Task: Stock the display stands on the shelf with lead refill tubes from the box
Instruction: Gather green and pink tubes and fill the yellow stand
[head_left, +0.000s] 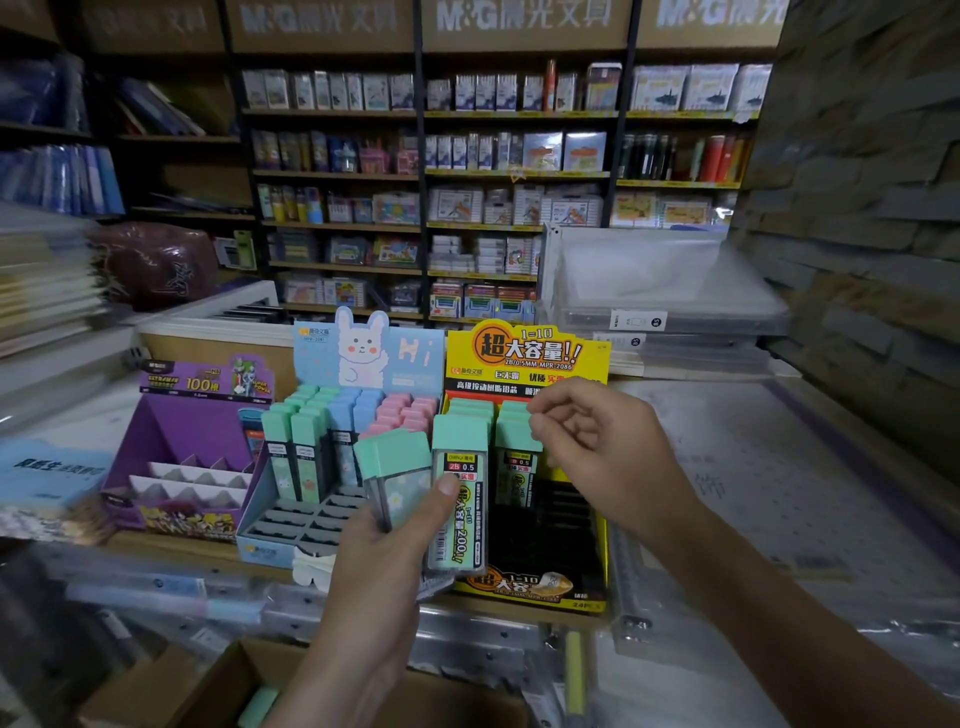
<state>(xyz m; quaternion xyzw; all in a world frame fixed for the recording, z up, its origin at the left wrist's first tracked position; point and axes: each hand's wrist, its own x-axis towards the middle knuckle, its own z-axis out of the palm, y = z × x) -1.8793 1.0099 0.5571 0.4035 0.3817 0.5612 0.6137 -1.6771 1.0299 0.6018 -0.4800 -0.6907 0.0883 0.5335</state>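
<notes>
My left hand (379, 561) holds two mint-capped lead refill tubes, a flowered one (397, 473) and a taller yellow-labelled one (460, 493), in front of the stands. My right hand (597, 447) hovers over the yellow display stand (524, 353), its fingertips touching the mint cap of a tube (514, 436) standing in the stand's right column. The blue bunny stand (363, 348) to the left carries mint, blue and pink tubes, with empty slots in front. A cardboard box (218, 686) sits low in view, a mint tube (260, 704) inside.
A purple stand (182, 447) with mostly empty tiers sits at the left on the wooden shelf (171, 545). Clear plastic cases (665, 291) are stacked behind on the right. Stationery shelving (426, 171) fills the background and a brick wall (872, 208) rises at right.
</notes>
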